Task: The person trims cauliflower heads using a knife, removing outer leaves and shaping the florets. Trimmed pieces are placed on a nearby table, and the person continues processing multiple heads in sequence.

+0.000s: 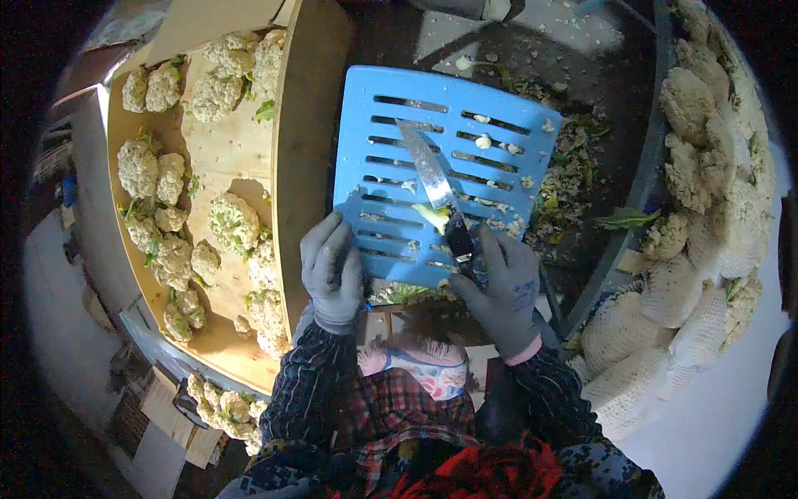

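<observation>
A blue slotted plastic board lies before me, tilted a little, with small cauliflower crumbs scattered on it. On it rests a knife, its blade pointing away from me and its black handle toward me. A pale green piece of cauliflower stalk lies beside the blade's base. My left hand, in a grey glove, is at the board's near left corner, its fingers curled at the edge. My right hand, gloved too, is at the near right edge with thumb and fingers around the handle's end; how firmly it grips is hard to tell.
To the left stands a wooden crate holding several cauliflower heads. Cauliflower trimmings lie beyond the board's right side. At the far right, past a metal rail, are more cauliflowers, several in white mesh netting.
</observation>
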